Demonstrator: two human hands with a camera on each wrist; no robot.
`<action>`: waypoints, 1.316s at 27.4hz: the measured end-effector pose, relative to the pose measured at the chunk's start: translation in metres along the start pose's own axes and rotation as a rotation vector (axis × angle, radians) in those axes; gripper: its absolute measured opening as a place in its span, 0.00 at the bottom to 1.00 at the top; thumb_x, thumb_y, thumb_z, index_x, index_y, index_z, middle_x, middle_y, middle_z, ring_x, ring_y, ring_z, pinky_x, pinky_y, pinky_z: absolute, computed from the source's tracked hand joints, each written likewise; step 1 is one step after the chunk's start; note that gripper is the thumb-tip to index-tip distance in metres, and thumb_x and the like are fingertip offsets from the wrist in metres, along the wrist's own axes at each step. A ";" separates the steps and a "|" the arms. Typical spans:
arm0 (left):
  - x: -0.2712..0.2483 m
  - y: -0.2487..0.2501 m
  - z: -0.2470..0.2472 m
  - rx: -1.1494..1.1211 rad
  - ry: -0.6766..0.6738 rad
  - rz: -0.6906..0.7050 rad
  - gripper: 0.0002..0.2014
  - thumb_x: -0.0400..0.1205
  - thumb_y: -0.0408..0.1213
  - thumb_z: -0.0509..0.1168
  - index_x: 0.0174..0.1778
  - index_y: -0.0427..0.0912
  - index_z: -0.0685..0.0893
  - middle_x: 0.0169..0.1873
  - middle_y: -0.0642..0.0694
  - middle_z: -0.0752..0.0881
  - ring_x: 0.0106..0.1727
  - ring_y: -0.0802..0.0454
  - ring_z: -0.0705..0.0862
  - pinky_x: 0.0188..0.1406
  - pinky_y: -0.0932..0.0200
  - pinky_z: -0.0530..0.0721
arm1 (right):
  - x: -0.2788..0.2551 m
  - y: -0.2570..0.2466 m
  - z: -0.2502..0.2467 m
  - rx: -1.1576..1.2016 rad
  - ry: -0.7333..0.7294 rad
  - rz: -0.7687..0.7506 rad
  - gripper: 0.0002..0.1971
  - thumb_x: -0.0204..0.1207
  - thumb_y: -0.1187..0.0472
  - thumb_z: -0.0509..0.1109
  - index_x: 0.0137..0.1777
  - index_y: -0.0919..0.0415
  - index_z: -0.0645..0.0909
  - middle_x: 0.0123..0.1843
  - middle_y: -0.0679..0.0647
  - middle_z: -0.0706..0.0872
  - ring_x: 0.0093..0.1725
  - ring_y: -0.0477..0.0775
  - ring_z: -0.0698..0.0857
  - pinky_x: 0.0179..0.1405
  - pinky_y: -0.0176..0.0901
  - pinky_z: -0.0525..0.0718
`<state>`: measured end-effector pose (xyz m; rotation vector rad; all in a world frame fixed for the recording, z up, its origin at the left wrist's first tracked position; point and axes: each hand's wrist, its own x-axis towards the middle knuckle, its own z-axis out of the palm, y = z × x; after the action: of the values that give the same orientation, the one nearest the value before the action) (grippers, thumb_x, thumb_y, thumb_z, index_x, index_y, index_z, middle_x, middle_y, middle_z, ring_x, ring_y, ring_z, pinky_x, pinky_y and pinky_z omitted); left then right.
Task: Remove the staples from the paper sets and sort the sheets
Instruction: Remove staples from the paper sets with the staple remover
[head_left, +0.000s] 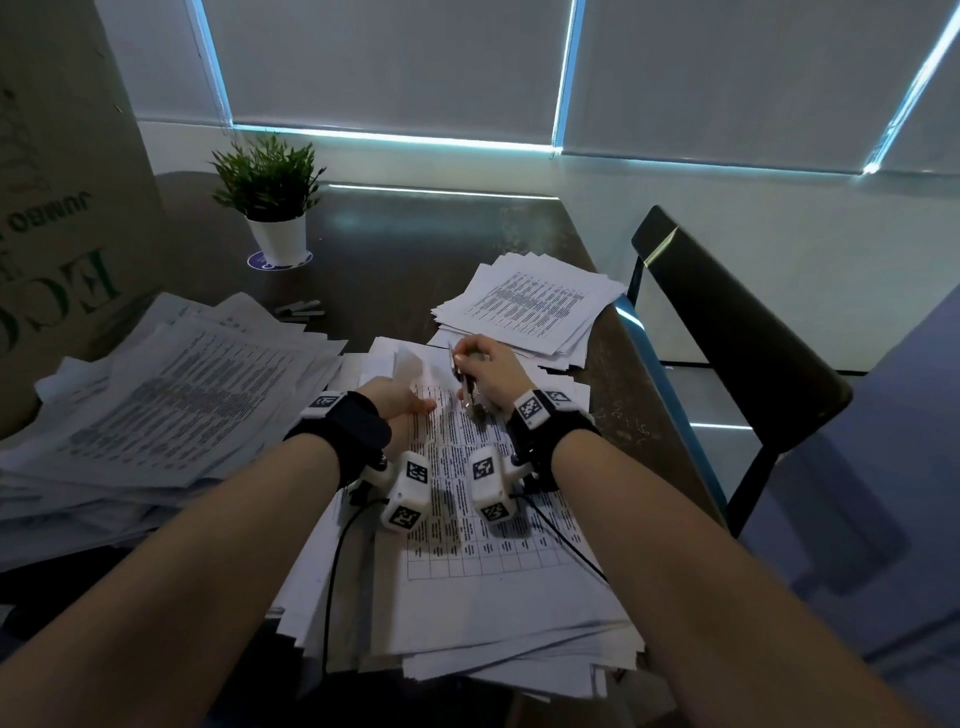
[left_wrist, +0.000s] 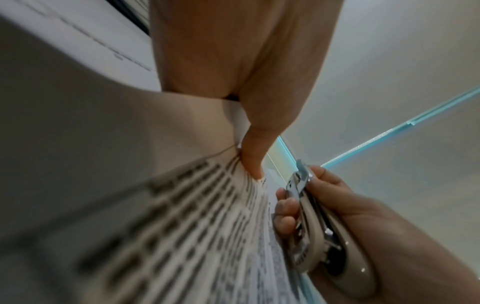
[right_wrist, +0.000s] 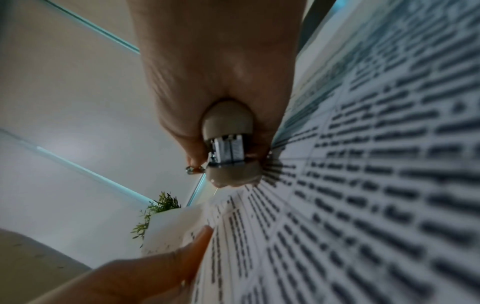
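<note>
A stapled paper set (head_left: 467, 499) printed with a table lies on top of a sheet pile in front of me. My left hand (head_left: 422, 404) pinches the top sheet (head_left: 409, 364) near its far corner, where the sheet stands folded upward. In the left wrist view the thumb (left_wrist: 253, 162) presses against the printed sheet (left_wrist: 182, 216). Just to the right, my right hand (head_left: 470, 358) grips a beige and metal staple remover (head_left: 466, 387), tip pointing away over the far edge. The right wrist view looks down the back end of the staple remover (right_wrist: 227, 148) in the fist. No staple is visible.
A loose pile of sheets (head_left: 171, 395) lies at the left, and another stack (head_left: 530, 306) at the back right. A potted plant (head_left: 275, 208) and staple strips (head_left: 300, 309) are further back. A cardboard box (head_left: 62, 208) stands left, a black chair (head_left: 727, 332) right of the table.
</note>
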<state>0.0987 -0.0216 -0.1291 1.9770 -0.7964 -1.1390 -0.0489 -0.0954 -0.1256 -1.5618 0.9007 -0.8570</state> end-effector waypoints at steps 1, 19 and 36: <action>-0.008 0.003 0.003 0.011 0.026 0.011 0.26 0.71 0.38 0.78 0.61 0.32 0.81 0.56 0.38 0.86 0.59 0.38 0.84 0.63 0.43 0.81 | -0.002 -0.002 0.000 -0.032 -0.002 0.007 0.13 0.82 0.73 0.65 0.40 0.57 0.79 0.38 0.56 0.81 0.37 0.55 0.81 0.34 0.52 0.88; -0.049 0.019 -0.018 0.409 0.024 0.130 0.17 0.66 0.34 0.81 0.48 0.36 0.86 0.46 0.38 0.90 0.49 0.39 0.89 0.57 0.40 0.86 | -0.088 -0.017 -0.126 -1.129 -0.040 0.145 0.11 0.79 0.69 0.66 0.50 0.55 0.87 0.57 0.53 0.88 0.55 0.53 0.86 0.57 0.43 0.84; -0.080 0.047 -0.015 -0.217 -0.212 0.441 0.08 0.83 0.28 0.64 0.57 0.35 0.81 0.52 0.36 0.84 0.41 0.50 0.85 0.40 0.59 0.82 | -0.057 -0.053 -0.110 -0.135 0.463 0.017 0.11 0.84 0.56 0.66 0.49 0.64 0.83 0.55 0.62 0.89 0.56 0.63 0.88 0.61 0.57 0.85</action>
<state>0.0709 0.0194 -0.0489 1.4259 -1.1030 -1.1213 -0.1669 -0.0862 -0.0599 -1.4908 1.3219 -1.1924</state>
